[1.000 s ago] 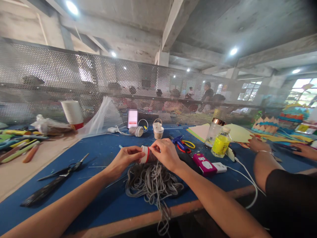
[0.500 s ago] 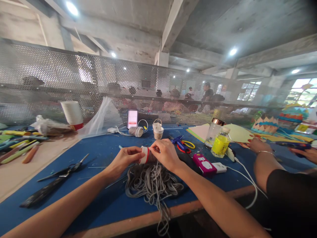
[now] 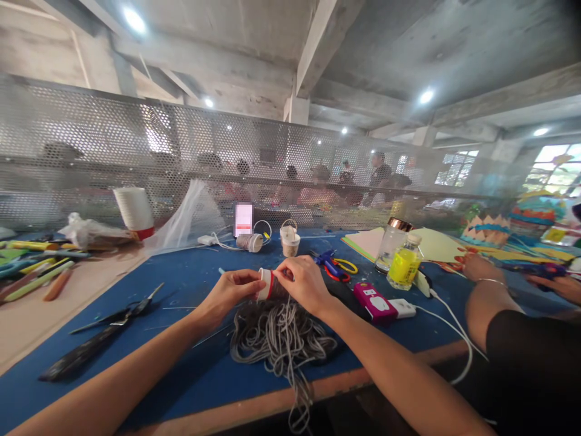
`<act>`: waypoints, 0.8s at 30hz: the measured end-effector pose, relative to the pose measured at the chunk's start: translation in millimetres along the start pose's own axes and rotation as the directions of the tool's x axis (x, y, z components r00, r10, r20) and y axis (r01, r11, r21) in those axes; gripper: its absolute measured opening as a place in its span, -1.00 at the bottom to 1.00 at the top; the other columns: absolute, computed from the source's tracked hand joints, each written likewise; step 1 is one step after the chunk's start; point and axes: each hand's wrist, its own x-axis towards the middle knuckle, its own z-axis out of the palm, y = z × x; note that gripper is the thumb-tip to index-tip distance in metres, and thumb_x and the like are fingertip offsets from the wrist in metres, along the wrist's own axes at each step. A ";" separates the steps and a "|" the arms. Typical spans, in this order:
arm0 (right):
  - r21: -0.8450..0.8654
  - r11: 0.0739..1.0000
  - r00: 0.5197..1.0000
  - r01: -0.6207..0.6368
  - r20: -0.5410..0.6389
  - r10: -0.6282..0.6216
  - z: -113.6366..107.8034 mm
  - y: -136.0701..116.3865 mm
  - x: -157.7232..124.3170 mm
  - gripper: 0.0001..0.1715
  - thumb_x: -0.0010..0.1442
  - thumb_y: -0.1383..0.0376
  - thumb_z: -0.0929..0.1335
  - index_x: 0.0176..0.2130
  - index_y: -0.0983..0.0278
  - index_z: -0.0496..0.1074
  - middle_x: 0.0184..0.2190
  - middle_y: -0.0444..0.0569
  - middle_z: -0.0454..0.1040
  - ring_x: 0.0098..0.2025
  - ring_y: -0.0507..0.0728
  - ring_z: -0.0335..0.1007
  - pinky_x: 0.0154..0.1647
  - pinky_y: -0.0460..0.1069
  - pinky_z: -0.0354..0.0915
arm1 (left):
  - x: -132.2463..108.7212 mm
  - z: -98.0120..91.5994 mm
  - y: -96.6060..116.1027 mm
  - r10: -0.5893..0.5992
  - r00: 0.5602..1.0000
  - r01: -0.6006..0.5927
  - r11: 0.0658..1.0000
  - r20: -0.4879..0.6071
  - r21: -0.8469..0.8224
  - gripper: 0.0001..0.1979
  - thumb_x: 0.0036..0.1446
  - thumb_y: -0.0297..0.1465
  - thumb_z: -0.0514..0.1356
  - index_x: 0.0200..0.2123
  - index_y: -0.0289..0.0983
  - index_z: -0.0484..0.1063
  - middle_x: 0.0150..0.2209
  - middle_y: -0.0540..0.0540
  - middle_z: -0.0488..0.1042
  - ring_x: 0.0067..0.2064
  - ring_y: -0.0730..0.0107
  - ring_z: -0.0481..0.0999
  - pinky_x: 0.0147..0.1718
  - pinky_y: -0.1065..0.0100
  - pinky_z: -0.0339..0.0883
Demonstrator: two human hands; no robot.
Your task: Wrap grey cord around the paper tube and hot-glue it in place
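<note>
A small paper cup (image 3: 265,284), white with a red band and partly wrapped in grey-brown cord, lies on its side between my hands. My left hand (image 3: 236,290) pinches its white rim end. Around the wrapped part, my right hand (image 3: 302,281) is closed, its fingertips at the cord beside the red band. A strand runs down from my right hand to a loose pile of grey cord (image 3: 284,339) on the blue mat (image 3: 181,345). Part of the cord trails over the front edge of the table.
Black scissors (image 3: 109,330) lie left; a stack of cups (image 3: 133,212) stands behind. Beyond my hands are a wrapped cup (image 3: 249,242), a small basket (image 3: 289,240) and a phone (image 3: 244,219). Right are a glue gun (image 3: 330,263), a power bank (image 3: 374,301), bottles (image 3: 403,266) and another person's arm (image 3: 485,297).
My hands and the cup between them have barely moved. At the right, the other person's hands have shifted slightly with the tool there.
</note>
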 end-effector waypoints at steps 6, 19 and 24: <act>0.002 1.000 1.000 -0.001 -0.002 0.001 -0.9 -0.4 0.0 -0.90 0.25 0.27 0.37 -0.31 0.25 0.45 -0.39 -0.12 0.53 -0.35 0.02 0.41 -0.10 -0.03 0.18 | 0.6 -0.3 -1.3 -0.007 1.000 0.007 1.000 0.001 -0.010 -0.76 0.00 -0.24 0.34 -0.34 -0.30 0.59 -0.38 -0.09 0.56 -0.37 0.34 0.45 -0.32 0.34 0.28; -0.011 1.000 1.000 -0.002 -0.022 0.002 -6.6 -2.4 1.2 -0.83 0.32 0.26 0.29 -0.28 0.25 0.44 -0.34 -0.08 0.55 -0.27 0.05 0.44 -0.05 0.00 0.16 | 0.6 0.8 -1.1 -0.036 0.998 0.032 0.996 -0.046 -0.084 -0.77 -0.07 -0.23 0.37 -0.40 -0.27 0.59 -0.42 -0.05 0.54 -0.41 0.37 0.45 -0.33 0.35 0.30; -0.009 1.000 1.000 -0.007 -0.031 0.006 -8.6 -3.3 1.2 -0.81 0.33 0.23 0.28 -0.28 0.25 0.44 -0.37 -0.09 0.54 -0.31 0.05 0.41 -0.04 0.01 0.16 | 0.8 -0.4 -1.3 -0.057 0.998 0.052 0.991 -0.034 -0.126 -0.78 -0.04 -0.24 0.38 -0.37 -0.27 0.58 -0.39 -0.07 0.55 -0.38 0.37 0.47 -0.31 0.36 0.32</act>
